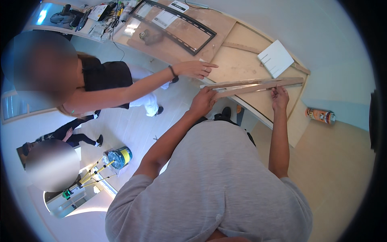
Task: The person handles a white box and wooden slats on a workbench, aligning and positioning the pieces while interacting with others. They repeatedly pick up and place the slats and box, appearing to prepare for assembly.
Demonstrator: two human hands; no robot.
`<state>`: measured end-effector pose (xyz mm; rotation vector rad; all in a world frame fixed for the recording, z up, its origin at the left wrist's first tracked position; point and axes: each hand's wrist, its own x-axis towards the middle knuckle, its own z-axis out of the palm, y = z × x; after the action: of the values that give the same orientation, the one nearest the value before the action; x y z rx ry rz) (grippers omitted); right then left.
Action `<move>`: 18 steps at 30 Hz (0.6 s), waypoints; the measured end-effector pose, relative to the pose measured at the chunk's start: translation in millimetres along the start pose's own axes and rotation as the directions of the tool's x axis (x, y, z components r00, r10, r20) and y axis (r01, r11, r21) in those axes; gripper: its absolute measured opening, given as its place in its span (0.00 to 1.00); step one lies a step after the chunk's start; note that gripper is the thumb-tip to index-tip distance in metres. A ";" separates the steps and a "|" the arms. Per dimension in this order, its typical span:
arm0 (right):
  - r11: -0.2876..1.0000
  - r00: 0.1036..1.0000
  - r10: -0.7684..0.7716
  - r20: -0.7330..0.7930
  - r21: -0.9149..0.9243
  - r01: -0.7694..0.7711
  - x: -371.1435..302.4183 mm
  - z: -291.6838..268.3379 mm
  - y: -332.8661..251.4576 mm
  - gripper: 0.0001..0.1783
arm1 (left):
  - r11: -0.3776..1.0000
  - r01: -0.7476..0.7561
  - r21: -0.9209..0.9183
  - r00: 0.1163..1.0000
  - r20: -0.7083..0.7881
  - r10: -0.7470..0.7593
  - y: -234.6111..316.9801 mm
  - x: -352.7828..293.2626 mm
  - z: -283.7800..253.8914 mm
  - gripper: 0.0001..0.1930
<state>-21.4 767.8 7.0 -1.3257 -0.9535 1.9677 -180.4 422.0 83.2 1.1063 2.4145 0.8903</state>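
Two thin wooden strips lie nearly side by side across the front of a wooden countertop frame, converging toward the right. My left hand is closed around their left ends. Farther right, my right hand pinches the nearer strip from its front edge, fingertips partly hidden against the wood. Just beyond my left hand, a co-worker's hand reaches in from the left with its index finger stretched out over the panel. A white square plate with dark slits rests on the frame behind the strips.
A black metal bracket frame lies on the brown board at the back, with tools and papers farther left. An orange can stands at right. On the floor, lower left, are a bucket and a yellow tripod. Another person is behind.
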 end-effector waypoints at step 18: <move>0.997 0.999 0.001 0.037 0.079 -0.004 3.8 -11.9 9.9 0.17 | 0.985 0.170 0.006 0.979 0.109 -0.170 6.5 -24.2 33.3 0.18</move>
<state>-12.2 767.9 -6.1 -1.2513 -0.8823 2.0168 -143.7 420.0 63.7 0.9062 2.3739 0.7580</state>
